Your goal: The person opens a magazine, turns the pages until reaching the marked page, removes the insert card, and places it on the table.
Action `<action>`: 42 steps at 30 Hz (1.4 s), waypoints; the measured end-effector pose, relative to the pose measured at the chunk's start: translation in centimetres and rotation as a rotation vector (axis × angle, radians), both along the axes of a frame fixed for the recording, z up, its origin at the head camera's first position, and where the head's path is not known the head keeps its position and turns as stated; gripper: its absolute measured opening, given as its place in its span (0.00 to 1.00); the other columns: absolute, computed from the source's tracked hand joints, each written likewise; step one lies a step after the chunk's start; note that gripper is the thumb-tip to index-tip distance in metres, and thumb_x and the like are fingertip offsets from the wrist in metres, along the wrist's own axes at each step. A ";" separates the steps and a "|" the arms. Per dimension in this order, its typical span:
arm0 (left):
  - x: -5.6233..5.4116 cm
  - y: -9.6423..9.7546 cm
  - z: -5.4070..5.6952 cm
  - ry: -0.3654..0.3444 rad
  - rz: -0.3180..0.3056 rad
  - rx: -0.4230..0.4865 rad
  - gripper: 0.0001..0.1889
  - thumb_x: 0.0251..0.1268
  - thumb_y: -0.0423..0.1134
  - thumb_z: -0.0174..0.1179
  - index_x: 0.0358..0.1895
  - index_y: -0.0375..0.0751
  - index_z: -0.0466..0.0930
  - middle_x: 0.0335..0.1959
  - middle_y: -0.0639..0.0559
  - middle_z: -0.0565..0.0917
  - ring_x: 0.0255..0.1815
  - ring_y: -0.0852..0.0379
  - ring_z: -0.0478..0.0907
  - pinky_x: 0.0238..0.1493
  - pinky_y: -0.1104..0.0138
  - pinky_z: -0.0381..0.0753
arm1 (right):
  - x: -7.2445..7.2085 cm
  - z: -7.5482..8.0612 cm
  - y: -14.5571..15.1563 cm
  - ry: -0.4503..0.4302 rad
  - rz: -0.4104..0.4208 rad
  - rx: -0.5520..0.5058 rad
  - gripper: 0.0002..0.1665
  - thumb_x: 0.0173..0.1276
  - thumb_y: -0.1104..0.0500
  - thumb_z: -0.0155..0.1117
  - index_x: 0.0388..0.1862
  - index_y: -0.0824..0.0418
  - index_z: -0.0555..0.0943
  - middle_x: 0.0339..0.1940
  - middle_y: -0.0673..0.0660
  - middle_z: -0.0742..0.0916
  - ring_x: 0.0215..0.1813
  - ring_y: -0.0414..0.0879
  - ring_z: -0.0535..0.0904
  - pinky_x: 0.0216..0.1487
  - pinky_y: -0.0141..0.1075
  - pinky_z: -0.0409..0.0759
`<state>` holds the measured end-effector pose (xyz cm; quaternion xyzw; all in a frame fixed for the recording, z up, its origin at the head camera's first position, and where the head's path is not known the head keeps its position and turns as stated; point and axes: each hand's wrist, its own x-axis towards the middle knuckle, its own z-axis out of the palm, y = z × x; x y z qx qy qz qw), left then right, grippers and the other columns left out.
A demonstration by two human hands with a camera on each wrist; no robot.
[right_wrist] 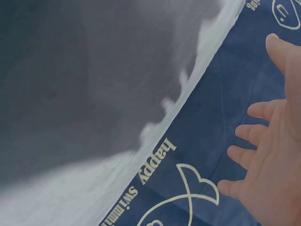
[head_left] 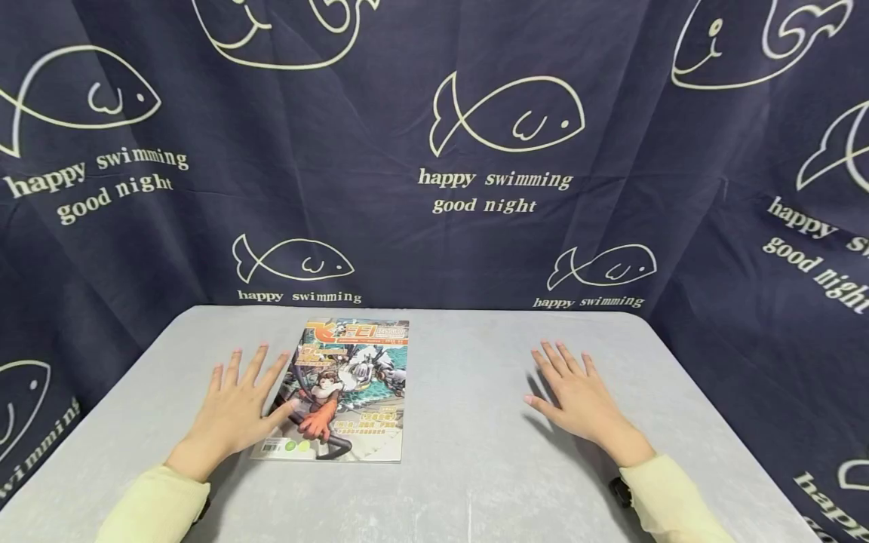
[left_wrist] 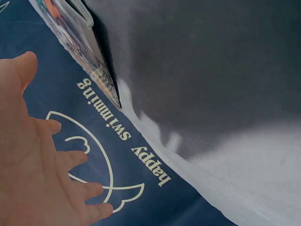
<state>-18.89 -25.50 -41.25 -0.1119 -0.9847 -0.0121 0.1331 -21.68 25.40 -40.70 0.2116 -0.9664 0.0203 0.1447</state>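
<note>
A magazine (head_left: 370, 392) with a colourful comic-style cover lies face up on the grey table, left of the middle. Its edge also shows in the left wrist view as a thin slanted magazine (left_wrist: 87, 47). My left hand (head_left: 237, 411) is palm down with fingers spread, beside the magazine's left edge; thumb and forefinger overlap that edge in the head view. The left wrist view shows this hand raised above the table, holding nothing. On the right side, my right hand (head_left: 577, 396) hovers over the table with fingers spread, its shadow below, also holding nothing.
The grey table (head_left: 468, 483) has rounded far corners. Behind it and at both sides hangs a dark blue curtain (head_left: 502, 256) printed with fish drawings and lettering. Both arms wear pale yellow sleeves (head_left: 672, 498), with a dark band (head_left: 620, 492) at the right wrist.
</note>
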 end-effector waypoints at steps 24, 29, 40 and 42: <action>0.4 1.7 0.1 0.074 -0.135 -0.072 0.39 0.54 0.64 0.53 0.67 0.49 0.60 0.67 0.38 0.63 0.66 0.30 0.56 0.61 0.38 0.55 | -0.5 0.3 -4.5 0.124 0.207 0.070 0.40 0.59 0.37 0.57 0.64 0.60 0.68 0.61 0.58 0.76 0.62 0.56 0.71 0.59 0.54 0.66; 0.4 1.9 -0.1 0.102 -0.179 -0.078 0.38 0.53 0.63 0.56 0.65 0.47 0.64 0.65 0.39 0.65 0.64 0.32 0.60 0.59 0.38 0.59 | -0.5 0.3 -5.4 0.111 0.232 0.082 0.39 0.60 0.37 0.55 0.63 0.60 0.69 0.59 0.57 0.78 0.60 0.54 0.73 0.59 0.54 0.67; 0.3 2.3 -0.8 0.205 -0.287 -0.063 0.38 0.51 0.63 0.57 0.64 0.45 0.66 0.63 0.40 0.69 0.59 0.34 0.67 0.54 0.42 0.65 | -0.4 0.5 -7.4 0.102 0.310 0.096 0.37 0.61 0.38 0.55 0.61 0.60 0.72 0.56 0.56 0.80 0.57 0.52 0.75 0.57 0.51 0.69; 0.3 2.4 -0.8 0.216 -0.306 -0.053 0.38 0.50 0.63 0.58 0.63 0.44 0.67 0.62 0.40 0.70 0.58 0.34 0.68 0.54 0.43 0.66 | -0.4 0.4 -7.7 0.105 0.326 0.099 0.36 0.61 0.37 0.55 0.60 0.60 0.72 0.56 0.56 0.80 0.56 0.51 0.75 0.57 0.50 0.69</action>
